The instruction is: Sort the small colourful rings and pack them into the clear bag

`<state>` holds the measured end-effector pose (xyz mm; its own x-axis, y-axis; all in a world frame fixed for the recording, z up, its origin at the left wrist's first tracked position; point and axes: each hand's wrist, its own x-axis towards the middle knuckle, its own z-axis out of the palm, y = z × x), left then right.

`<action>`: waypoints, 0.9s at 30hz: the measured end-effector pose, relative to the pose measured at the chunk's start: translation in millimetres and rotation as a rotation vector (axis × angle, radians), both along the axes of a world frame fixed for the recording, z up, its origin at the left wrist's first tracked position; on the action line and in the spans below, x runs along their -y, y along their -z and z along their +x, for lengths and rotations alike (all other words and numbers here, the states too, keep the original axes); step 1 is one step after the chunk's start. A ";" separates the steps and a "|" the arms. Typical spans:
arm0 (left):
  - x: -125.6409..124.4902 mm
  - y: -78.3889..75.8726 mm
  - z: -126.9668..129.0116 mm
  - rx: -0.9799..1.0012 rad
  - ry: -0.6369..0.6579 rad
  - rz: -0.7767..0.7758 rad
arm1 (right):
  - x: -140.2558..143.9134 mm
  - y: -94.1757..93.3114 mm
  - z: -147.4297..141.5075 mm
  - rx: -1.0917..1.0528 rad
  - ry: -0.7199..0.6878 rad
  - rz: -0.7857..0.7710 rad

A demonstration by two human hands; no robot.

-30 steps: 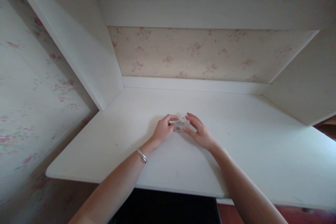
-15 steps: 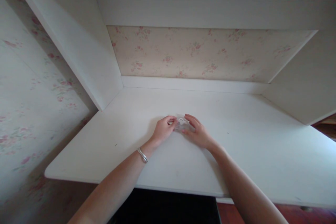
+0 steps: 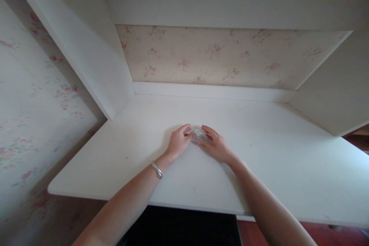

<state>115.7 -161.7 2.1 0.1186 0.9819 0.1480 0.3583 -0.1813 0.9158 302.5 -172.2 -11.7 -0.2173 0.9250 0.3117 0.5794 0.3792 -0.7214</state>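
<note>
A small see-through plastic packet [image 3: 198,138] lies on or just over the white desktop, and a white piece [image 3: 197,132] shows at its middle. Whether it is a soft bag or a stiff case I cannot tell. My left hand [image 3: 178,141] grips its left side, thumb in front and fingers curled behind, with a silver bangle on the wrist. From the right, my right hand [image 3: 216,145] holds the other side, thumb near the front edge and fingertips at the back. Fingers partly cover both ends.
The white desktop [image 3: 138,123] spreads around my hands, with small dark marks on it. White side panels [image 3: 115,57] and an overhead shelf [image 3: 219,7] frame the space, with flowered wallpaper [image 3: 201,54] behind. Below the front edge is something black [image 3: 190,226].
My left fingers have spread further back around the packet, and my right thumb has shifted slightly left along its front. The camera view has moved a little.
</note>
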 end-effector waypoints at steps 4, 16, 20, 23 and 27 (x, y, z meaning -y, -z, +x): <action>-0.4 -0.2 -0.8 -0.059 -0.018 0.034 | 1.3 -1.6 -0.6 -0.024 0.001 -0.008; -4.2 2.4 -2.3 -0.070 0.046 0.018 | 1.5 -4.3 3.6 -0.041 0.037 -0.070; -5.1 4.0 -2.3 -0.055 0.048 -0.003 | 2.6 -4.0 4.4 -0.046 0.014 -0.056; -5.5 4.7 -2.4 -0.071 0.053 -0.011 | 2.5 -3.0 5.6 -0.029 0.000 -0.046; -4.9 3.1 -1.8 -0.096 0.069 0.011 | 1.4 -2.1 7.4 -0.010 0.009 -0.057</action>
<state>113.9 -156.9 -1.1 0.1996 0.9694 0.1432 0.4303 -0.2180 0.8760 309.9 -173.6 -9.6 -0.2055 0.9432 0.2609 0.5754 0.3321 -0.7474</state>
